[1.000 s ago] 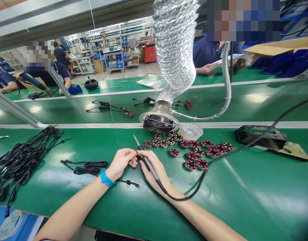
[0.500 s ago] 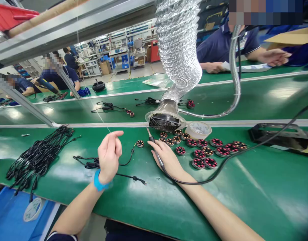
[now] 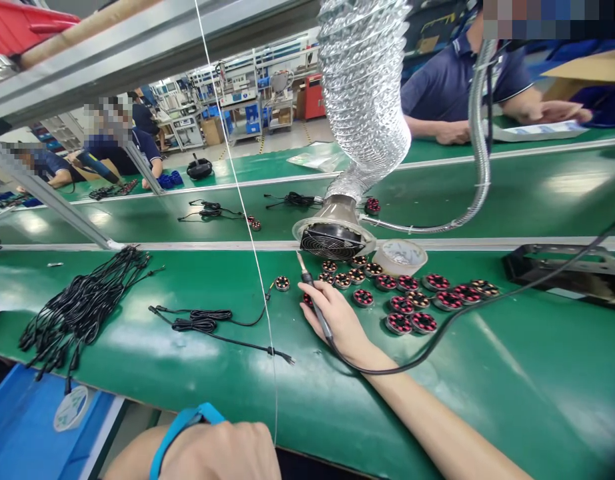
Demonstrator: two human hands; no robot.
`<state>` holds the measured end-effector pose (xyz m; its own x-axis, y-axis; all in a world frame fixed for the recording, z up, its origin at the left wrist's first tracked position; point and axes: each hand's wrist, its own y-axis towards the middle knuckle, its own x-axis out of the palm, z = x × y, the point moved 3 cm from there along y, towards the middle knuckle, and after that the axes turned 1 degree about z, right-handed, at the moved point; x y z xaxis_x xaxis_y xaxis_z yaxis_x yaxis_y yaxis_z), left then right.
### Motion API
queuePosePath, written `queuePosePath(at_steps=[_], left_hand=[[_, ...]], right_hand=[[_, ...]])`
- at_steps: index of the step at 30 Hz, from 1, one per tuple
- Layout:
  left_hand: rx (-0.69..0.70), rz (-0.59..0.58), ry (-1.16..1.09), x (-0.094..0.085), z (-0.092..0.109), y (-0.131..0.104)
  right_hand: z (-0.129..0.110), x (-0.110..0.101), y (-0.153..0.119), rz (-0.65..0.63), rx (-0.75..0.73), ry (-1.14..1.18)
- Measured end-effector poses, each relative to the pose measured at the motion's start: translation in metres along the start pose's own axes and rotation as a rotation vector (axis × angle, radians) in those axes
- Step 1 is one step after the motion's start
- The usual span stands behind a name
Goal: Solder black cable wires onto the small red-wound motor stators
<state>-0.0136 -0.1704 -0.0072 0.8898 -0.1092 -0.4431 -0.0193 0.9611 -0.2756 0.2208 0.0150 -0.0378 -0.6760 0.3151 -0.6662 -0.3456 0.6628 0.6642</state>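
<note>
My right hand (image 3: 340,323) is closed around the handle of a soldering iron (image 3: 322,320), its tip pointing up and away near the fan. Low in the view, close to the camera, is my left hand (image 3: 225,455) with a blue wristband (image 3: 180,427). It is curled, its fingertips hidden, and a thin silvery solder wire (image 3: 240,193) runs from above down to it. Left of the iron lies a small round motor stator (image 3: 282,284) with a coiled black cable (image 3: 202,323) at its wires. Several red and copper stators (image 3: 400,305) lie right of my right hand.
A fume extractor fan (image 3: 332,240) hangs on a foil duct (image 3: 365,87) over the bench. A bundle of black cables (image 3: 87,307) lies left, above a blue bin (image 3: 32,427). Behind the stators stands a tape roll (image 3: 401,257). Co-workers sit across the bench.
My left hand has dropped from above the coiled cable to the bottom edge, drawing the solder wire down across the view. My right hand keeps its place with the iron.
</note>
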Motion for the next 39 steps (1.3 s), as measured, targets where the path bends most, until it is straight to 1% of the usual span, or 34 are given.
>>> queuePosePath(at_steps=[2, 4, 6, 8, 10, 12, 15, 17, 19, 20, 21, 22, 24, 25, 26, 27, 29, 31, 34, 36, 37, 39], left_hand=[[0.018, -0.026, 0.066, -0.003, 0.005, -0.001], [0.064, -0.059, 0.142, 0.001, 0.012, -0.003], [0.145, -0.087, 0.2, 0.007, 0.021, -0.005], [0.256, -0.116, 0.257, 0.008, 0.03, -0.006], [0.368, -0.153, 0.31, 0.001, 0.04, -0.008], [0.469, -0.179, 0.344, -0.013, 0.052, -0.01], [0.636, -0.172, 0.36, -0.029, 0.079, -0.009], [0.727, -0.156, 0.36, -0.034, 0.098, 0.004], [0.741, -0.113, 0.415, -0.041, 0.107, 0.029], [0.718, -0.086, 0.495, -0.046, 0.106, 0.045], [0.668, -0.029, 0.614, -0.054, 0.101, 0.062], [0.603, -0.006, 0.74, -0.063, 0.093, 0.08], [0.468, -0.003, 0.934, -0.085, 0.071, 0.11], [0.403, 0.002, 0.985, -0.096, 0.06, 0.121], [0.367, -0.024, 1.0, -0.105, 0.05, 0.129], [0.348, -0.062, 0.994, -0.112, 0.042, 0.135], [0.343, -0.125, 0.948, -0.119, 0.034, 0.142], [0.346, -0.164, 0.899, -0.122, 0.031, 0.147], [0.334, -0.201, 0.863, -0.125, 0.027, 0.158], [0.324, -0.174, 0.876, -0.132, 0.024, 0.17], [0.323, -0.126, 0.889, -0.136, 0.024, 0.176], [0.336, 0.038, 0.912, -0.141, 0.03, 0.186]], right_hand=[[0.0, -0.001, 0.0, 0.005, 0.007, -0.018], [0.001, 0.0, 0.0, -0.014, 0.02, -0.008], [0.002, -0.001, 0.0, -0.039, 0.042, 0.018], [0.002, -0.001, 0.0, -0.058, 0.064, 0.041], [0.002, -0.002, -0.001, -0.07, 0.076, 0.054], [0.002, -0.003, -0.001, -0.084, 0.085, 0.069], [0.002, -0.004, -0.002, -0.091, 0.123, 0.105], [0.001, -0.005, -0.003, -0.09, 0.146, 0.135], [0.0, -0.006, -0.004, -0.093, 0.155, 0.159], [-0.001, -0.006, -0.004, -0.094, 0.156, 0.167], [-0.001, -0.007, -0.005, -0.094, 0.158, 0.172], [-0.002, -0.007, -0.005, -0.093, 0.158, 0.178], [-0.001, -0.007, -0.006, -0.088, 0.156, 0.191], [-0.001, -0.007, -0.006, -0.091, 0.154, 0.201], [-0.001, -0.007, -0.007, -0.103, 0.152, 0.213], [0.0, -0.007, -0.007, -0.119, 0.149, 0.226], [0.001, -0.008, -0.007, -0.159, 0.147, 0.254], [0.002, -0.01, -0.007, -0.185, 0.147, 0.285], [0.002, -0.013, -0.006, -0.189, 0.147, 0.337], [0.002, -0.014, -0.005, -0.187, 0.139, 0.363], [0.002, -0.013, -0.005, -0.186, 0.136, 0.37], [0.002, -0.011, -0.006, -0.182, 0.137, 0.372]])
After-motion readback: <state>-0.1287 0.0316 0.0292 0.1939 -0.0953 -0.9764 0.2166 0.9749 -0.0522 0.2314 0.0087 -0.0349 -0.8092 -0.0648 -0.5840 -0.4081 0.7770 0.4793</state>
